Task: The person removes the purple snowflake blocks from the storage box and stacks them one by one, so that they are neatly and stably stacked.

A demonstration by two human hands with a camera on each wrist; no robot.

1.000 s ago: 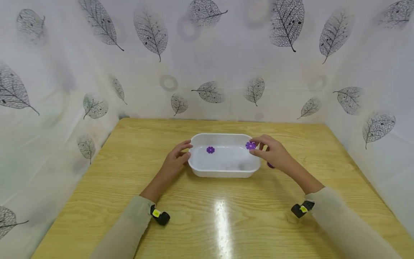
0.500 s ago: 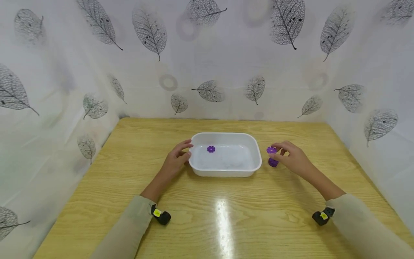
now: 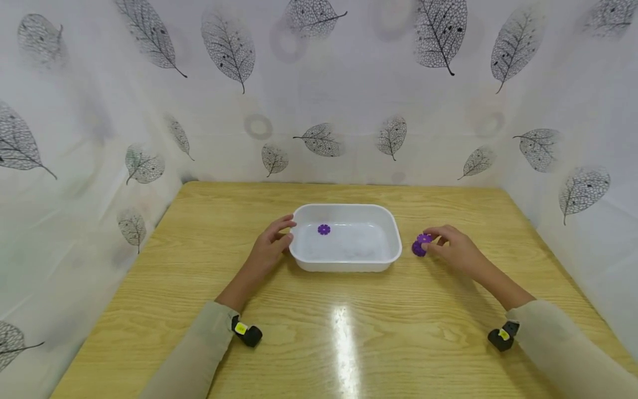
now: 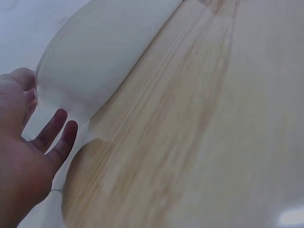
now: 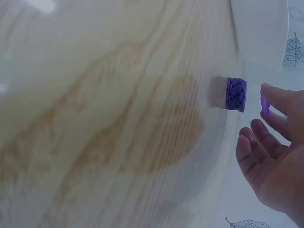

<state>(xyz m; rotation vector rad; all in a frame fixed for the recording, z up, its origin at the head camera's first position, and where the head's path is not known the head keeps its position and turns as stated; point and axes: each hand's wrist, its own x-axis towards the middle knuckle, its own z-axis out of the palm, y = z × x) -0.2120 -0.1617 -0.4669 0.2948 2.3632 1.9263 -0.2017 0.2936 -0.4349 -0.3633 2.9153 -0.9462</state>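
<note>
A white plastic tub (image 3: 345, 266) stands on the wooden table, with one purple interlocking disc (image 3: 324, 229) visible inside near the far wall. My left hand (image 3: 269, 244) rests its fingertips against the tub's left end; in the left wrist view, the lower fingers (image 4: 57, 126) are loosely extended beside it. Right of the tub, my right hand (image 3: 456, 250) pinches another purple interlocking disc (image 3: 424, 238) between thumb and finger. That disc is held just above a short stack of purple discs (image 3: 417, 249). The right wrist view shows a gap between the stack (image 5: 236, 95) and the held disc (image 5: 265, 105).
The wooden tabletop (image 3: 279, 343) runs back to a white curtain (image 3: 339, 100) printed with grey leaves, which also closes both sides. A small black camera is strapped at each wrist.
My right hand has moved from the tub's right rim out to the right, carrying the disc, and then lowered it toward the stack. My left hand stays at the tub's end.
</note>
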